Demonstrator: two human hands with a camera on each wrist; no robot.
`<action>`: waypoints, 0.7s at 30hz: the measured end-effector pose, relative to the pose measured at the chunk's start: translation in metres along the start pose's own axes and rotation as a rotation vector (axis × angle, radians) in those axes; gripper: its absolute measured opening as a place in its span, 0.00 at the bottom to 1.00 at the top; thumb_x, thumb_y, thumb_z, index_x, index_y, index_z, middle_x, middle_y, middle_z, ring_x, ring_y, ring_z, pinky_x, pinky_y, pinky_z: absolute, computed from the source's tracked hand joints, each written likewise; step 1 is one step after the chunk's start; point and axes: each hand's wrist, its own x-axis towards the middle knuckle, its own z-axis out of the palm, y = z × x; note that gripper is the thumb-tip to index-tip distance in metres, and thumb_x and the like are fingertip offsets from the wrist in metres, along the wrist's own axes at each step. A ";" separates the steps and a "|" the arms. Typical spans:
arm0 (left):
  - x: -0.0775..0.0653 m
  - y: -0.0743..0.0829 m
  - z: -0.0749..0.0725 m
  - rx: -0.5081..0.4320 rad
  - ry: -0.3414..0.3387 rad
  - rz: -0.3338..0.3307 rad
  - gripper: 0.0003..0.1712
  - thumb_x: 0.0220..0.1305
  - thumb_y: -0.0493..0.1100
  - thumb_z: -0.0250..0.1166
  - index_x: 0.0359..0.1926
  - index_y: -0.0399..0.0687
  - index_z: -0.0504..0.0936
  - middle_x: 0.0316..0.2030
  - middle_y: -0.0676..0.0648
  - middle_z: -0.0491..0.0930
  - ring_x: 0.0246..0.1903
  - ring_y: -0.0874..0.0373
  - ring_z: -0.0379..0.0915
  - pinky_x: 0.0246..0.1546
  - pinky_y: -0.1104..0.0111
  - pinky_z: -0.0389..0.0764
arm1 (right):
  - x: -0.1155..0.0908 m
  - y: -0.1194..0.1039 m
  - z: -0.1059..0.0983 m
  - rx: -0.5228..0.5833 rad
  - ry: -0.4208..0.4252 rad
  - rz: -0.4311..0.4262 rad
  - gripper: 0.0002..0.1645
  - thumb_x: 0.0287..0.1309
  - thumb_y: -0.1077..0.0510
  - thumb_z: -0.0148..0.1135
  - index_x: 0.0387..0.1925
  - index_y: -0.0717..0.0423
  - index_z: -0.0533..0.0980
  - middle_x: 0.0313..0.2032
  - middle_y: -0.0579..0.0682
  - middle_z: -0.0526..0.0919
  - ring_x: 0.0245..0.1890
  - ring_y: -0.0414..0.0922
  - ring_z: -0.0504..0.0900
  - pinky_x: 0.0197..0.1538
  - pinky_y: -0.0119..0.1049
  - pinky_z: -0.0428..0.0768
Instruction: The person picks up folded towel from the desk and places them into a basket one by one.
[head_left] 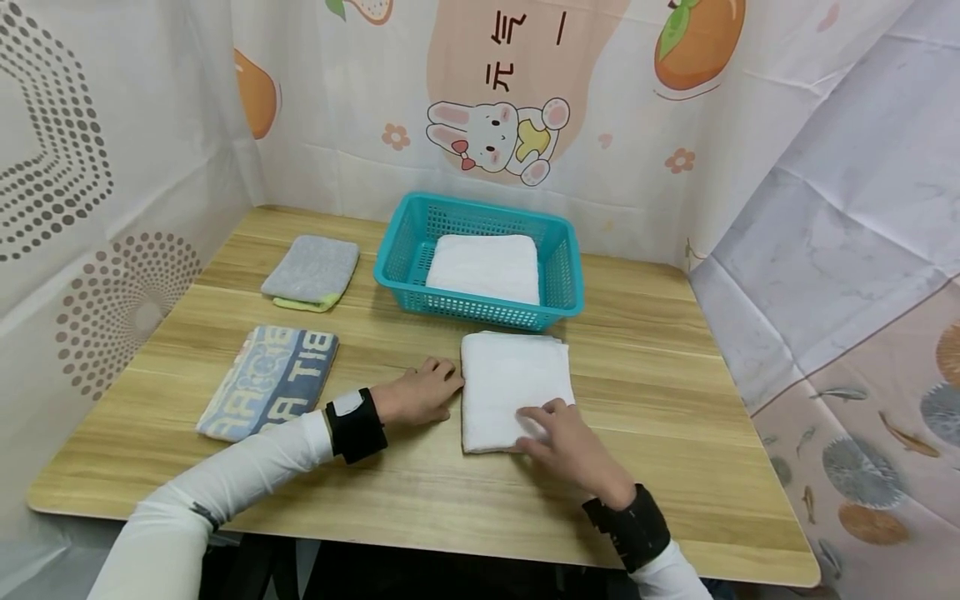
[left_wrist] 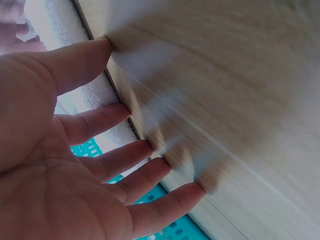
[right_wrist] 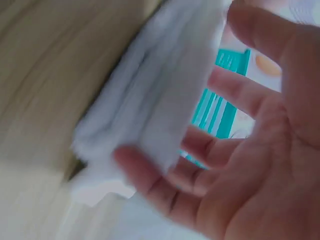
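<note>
A folded white towel [head_left: 512, 379] lies flat on the wooden table, just in front of the teal basket. Along its left edge is my left hand [head_left: 420, 393], whose spread fingertips rest on the tabletop in the left wrist view. My right hand [head_left: 568, 446] is at the towel's near right part, fingers spread and loosely bent. In the right wrist view the stacked layers of the white towel [right_wrist: 150, 95] face the palm, and the fingertips touch or hover at its surface; which of these I cannot tell.
Behind the towel stands the teal plastic basket [head_left: 480, 312] with another folded white towel [head_left: 486, 265] inside. To the left lie a grey cloth [head_left: 311, 268] with a yellow-green edge and a folded blue patterned towel [head_left: 273, 379]. Printed curtains [head_left: 337, 92] hang around the table.
</note>
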 end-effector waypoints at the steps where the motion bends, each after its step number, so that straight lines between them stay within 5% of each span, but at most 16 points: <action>1: 0.000 0.000 0.000 -0.004 -0.001 0.000 0.29 0.72 0.45 0.61 0.69 0.41 0.66 0.67 0.34 0.60 0.67 0.37 0.55 0.55 0.42 0.72 | 0.000 0.005 -0.003 0.059 0.019 0.004 0.22 0.62 0.53 0.68 0.55 0.56 0.80 0.42 0.54 0.77 0.41 0.47 0.73 0.41 0.41 0.74; 7: 0.001 -0.003 0.001 -0.058 -0.010 -0.019 0.30 0.73 0.47 0.60 0.70 0.40 0.65 0.69 0.34 0.59 0.69 0.37 0.53 0.58 0.41 0.69 | 0.003 0.031 -0.013 0.276 0.126 0.105 0.15 0.65 0.59 0.62 0.50 0.63 0.80 0.45 0.61 0.79 0.40 0.51 0.79 0.37 0.41 0.78; 12: 0.005 -0.004 0.003 -0.224 0.026 -0.056 0.30 0.73 0.45 0.58 0.69 0.36 0.66 0.67 0.34 0.63 0.69 0.39 0.55 0.64 0.47 0.64 | 0.010 0.045 -0.016 0.399 0.126 0.286 0.25 0.67 0.60 0.60 0.61 0.69 0.71 0.59 0.70 0.70 0.54 0.64 0.75 0.52 0.54 0.77; 17: 0.010 0.001 0.000 -0.573 0.064 -0.095 0.32 0.71 0.40 0.57 0.71 0.32 0.60 0.60 0.36 0.70 0.57 0.49 0.68 0.59 0.59 0.69 | 0.018 0.052 -0.019 0.603 0.072 0.461 0.39 0.67 0.59 0.60 0.71 0.70 0.55 0.67 0.74 0.58 0.66 0.68 0.64 0.63 0.60 0.70; 21: 0.013 0.005 0.000 -0.925 0.036 -0.174 0.38 0.70 0.39 0.57 0.74 0.33 0.50 0.59 0.36 0.70 0.44 0.54 0.71 0.45 0.64 0.73 | 0.024 0.052 -0.019 0.776 0.048 0.537 0.46 0.66 0.60 0.62 0.74 0.70 0.47 0.69 0.74 0.56 0.68 0.66 0.61 0.65 0.58 0.68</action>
